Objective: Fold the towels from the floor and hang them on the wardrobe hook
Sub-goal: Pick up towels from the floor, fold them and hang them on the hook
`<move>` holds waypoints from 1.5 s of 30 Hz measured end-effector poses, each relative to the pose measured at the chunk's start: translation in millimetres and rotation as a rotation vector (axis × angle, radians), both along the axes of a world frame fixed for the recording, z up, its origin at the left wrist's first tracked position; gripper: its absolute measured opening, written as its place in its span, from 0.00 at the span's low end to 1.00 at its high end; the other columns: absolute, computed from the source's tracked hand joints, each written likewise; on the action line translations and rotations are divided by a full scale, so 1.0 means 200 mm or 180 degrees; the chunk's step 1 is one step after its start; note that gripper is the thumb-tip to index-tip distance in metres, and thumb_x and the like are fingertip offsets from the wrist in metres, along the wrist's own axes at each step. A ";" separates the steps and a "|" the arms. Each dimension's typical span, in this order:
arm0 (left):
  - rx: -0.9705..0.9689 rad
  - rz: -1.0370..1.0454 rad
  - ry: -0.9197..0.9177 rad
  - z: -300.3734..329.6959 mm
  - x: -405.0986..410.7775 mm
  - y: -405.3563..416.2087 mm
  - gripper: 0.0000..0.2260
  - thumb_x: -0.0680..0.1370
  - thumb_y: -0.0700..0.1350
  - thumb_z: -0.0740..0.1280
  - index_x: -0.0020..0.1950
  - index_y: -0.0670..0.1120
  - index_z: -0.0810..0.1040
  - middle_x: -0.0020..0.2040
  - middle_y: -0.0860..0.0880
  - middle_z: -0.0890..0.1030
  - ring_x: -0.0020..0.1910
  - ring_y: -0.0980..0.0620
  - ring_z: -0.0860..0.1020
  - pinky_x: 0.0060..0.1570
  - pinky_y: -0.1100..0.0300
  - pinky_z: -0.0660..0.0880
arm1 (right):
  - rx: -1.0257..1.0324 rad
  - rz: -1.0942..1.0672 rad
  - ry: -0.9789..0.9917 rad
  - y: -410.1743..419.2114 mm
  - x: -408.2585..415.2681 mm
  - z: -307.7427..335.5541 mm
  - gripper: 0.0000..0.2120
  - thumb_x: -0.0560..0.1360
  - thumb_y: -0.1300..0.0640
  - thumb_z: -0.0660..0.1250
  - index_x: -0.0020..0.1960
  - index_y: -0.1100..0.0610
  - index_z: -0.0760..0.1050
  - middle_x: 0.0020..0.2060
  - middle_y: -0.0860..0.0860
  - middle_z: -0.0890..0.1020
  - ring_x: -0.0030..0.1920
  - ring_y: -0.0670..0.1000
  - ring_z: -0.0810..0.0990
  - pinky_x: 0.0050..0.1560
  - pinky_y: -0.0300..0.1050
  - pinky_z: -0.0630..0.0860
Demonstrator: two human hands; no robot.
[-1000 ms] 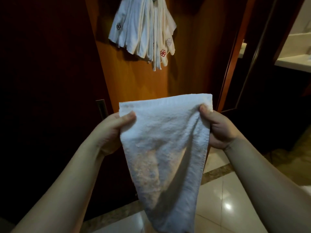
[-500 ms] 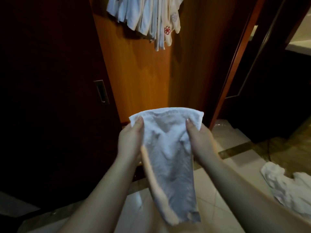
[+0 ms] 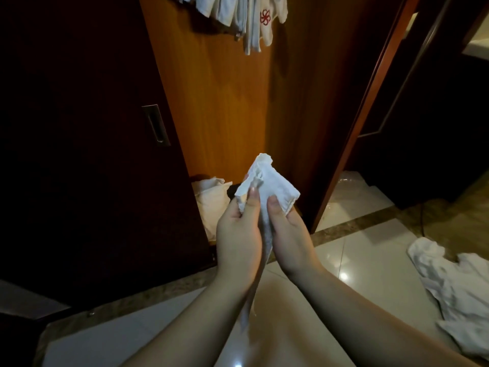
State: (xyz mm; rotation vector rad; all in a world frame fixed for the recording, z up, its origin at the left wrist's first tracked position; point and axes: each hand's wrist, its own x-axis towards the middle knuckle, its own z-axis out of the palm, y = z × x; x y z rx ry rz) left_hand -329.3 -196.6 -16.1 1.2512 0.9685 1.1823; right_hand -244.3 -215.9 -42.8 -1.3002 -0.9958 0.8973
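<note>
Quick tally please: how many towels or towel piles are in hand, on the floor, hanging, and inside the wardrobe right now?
In hand: 1, the white towel gripped by left hand and right hand.
On floor: 1 crumpled pile; number of pieces unclear.
Hanging: 1 bunch; pieces cannot be counted.
In wardrobe: 1 pale cloth bundle.
Total: 4 groups.

Both hands hold 1 white towel [image 3: 267,184] pressed between them: left hand [image 3: 238,231] pinches its upper edge, right hand [image 3: 287,234] grips its right side. Hanging towels [image 3: 246,17] on wardrobe panel [image 3: 227,102]. Crumpled towels [image 3: 455,282] on tiled floor [image 3: 352,250], right.
</note>
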 end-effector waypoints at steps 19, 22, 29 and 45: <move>-0.0196 -0.1624 0.0127 0.10 -0.07 0.02 0.35 0.75 0.69 0.45 0.78 0.55 0.64 0.78 0.54 0.65 0.71 0.66 0.66 0.61 0.77 0.67 | 0.0306 0.0179 -0.0690 0.01 0.08 0.12 0.20 0.72 0.25 0.55 0.54 0.33 0.75 0.48 0.33 0.82 0.51 0.34 0.80 0.47 0.24 0.73; -0.0183 -0.1600 -0.0009 0.12 -0.10 0.04 0.33 0.73 0.72 0.47 0.60 0.57 0.83 0.73 0.60 0.72 0.71 0.66 0.67 0.61 0.71 0.67 | 0.0290 -0.0061 -0.0278 0.01 0.13 0.13 0.17 0.76 0.33 0.56 0.56 0.39 0.77 0.49 0.37 0.84 0.51 0.37 0.83 0.46 0.27 0.76; 0.2361 -0.0624 0.1691 0.33 -0.20 0.26 0.09 0.78 0.53 0.62 0.58 0.60 0.76 0.59 0.67 0.74 0.65 0.62 0.68 0.62 0.59 0.68 | 0.0216 0.0505 -0.1181 0.03 0.32 0.27 0.15 0.79 0.38 0.55 0.53 0.42 0.78 0.48 0.32 0.83 0.50 0.36 0.82 0.48 0.26 0.73; 0.3762 -0.2856 0.4136 0.68 -0.05 0.34 0.08 0.78 0.57 0.63 0.41 0.60 0.67 0.45 0.58 0.75 0.48 0.66 0.60 0.52 0.64 0.57 | 0.0118 0.1119 -0.1952 -0.02 0.47 0.46 0.30 0.67 0.18 0.47 0.47 0.35 0.79 0.47 0.31 0.81 0.48 0.37 0.81 0.45 0.29 0.73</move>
